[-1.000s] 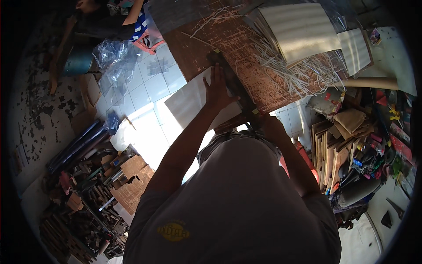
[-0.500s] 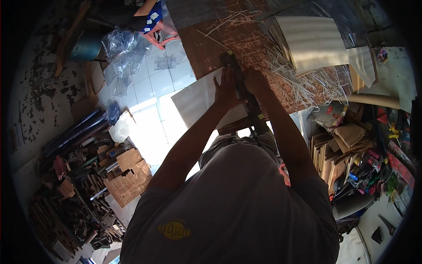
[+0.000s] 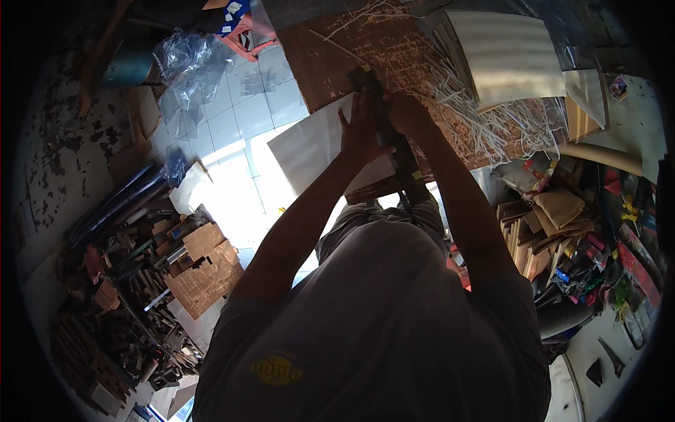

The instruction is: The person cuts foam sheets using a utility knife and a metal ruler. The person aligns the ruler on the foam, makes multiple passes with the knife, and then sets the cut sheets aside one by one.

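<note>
My left hand [image 3: 361, 132] lies with fingers spread across a white sheet [image 3: 307, 150] and the edge of a long dark straight bar [image 3: 391, 139]. The bar runs along the sheet's right side and has yellow marks near both ends. Close against the bar's right side, my right hand [image 3: 409, 116] is closed; whatever its fingers hold is hidden in shadow. Beneath the bar is a scored brown work board [image 3: 320, 74].
Thin white offcut strips [image 3: 467, 119] heap up right of my hands, beside a stack of pale sheets [image 3: 510, 60]. Clear plastic [image 3: 190, 60] lies on the tiled floor at far left. Scrap wood [image 3: 204, 274] fills the left side; folded cardboard [image 3: 555, 211] and tools crowd the right.
The whole view has shifted slightly, so the bar, sheet and hands appear a little higher. Both hands keep about the same places along the bar.
</note>
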The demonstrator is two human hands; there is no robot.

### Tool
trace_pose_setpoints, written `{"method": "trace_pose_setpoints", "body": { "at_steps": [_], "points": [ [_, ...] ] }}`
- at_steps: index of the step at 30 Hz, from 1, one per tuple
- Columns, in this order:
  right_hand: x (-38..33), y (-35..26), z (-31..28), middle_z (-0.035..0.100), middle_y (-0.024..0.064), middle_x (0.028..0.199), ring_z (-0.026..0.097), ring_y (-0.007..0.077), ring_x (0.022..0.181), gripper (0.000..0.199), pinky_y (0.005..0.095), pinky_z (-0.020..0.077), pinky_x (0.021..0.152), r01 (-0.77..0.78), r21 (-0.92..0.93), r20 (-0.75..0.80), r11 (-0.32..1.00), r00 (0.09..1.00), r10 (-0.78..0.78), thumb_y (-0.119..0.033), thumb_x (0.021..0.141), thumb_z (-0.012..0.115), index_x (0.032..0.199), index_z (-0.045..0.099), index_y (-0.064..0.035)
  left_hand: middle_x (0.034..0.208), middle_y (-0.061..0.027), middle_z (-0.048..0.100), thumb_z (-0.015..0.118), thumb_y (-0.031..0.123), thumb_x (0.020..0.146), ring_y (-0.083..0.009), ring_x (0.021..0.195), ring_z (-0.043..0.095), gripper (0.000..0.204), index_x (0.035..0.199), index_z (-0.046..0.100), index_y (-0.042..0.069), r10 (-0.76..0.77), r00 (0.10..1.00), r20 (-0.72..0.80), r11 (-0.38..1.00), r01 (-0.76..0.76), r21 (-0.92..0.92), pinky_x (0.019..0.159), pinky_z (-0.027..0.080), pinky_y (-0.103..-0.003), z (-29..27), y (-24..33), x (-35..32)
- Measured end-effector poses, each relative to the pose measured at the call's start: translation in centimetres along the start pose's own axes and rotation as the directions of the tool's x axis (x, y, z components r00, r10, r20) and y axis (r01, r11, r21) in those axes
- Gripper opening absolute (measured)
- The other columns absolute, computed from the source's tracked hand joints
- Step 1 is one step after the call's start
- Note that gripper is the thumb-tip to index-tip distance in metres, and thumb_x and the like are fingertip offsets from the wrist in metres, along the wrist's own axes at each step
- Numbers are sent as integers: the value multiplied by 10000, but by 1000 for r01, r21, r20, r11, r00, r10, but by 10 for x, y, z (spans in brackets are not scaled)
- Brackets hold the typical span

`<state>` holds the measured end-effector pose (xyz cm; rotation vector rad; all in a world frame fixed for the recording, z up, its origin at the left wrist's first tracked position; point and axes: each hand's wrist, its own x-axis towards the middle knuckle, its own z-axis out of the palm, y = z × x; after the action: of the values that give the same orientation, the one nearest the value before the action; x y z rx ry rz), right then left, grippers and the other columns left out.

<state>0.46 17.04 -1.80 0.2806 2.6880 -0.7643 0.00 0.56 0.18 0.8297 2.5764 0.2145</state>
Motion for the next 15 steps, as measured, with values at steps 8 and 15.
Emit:
{"method": "trace_pose_setpoints", "body": {
  "at_steps": [8, 15],
  "points": [
    [-131, 40, 21, 721, 287, 963, 746, 426, 906, 401, 522, 618, 763, 14, -49, 105, 999, 994, -9, -295, 1113, 436, 1075, 623, 58, 1756, -184, -3, 899, 640, 648, -343, 1634, 6, 1451, 1658, 99, -27, -12, 1000, 6, 1000, 13, -26, 1225, 152, -739, -3, -2, -2],
    [-219, 80, 57, 720, 264, 934, 749, 421, 878, 282, 519, 623, 780, -26, -80, 172, 996, 984, 39, -174, 973, 542, 1102, 605, 70, 1741, -200, 34, 927, 604, 618, -372, 1626, 35, 1430, 1641, 160, -37, 18, 997, -71, 998, -21, -55, 1207, 172, -761, 3, -3, -2]
  ]
}}
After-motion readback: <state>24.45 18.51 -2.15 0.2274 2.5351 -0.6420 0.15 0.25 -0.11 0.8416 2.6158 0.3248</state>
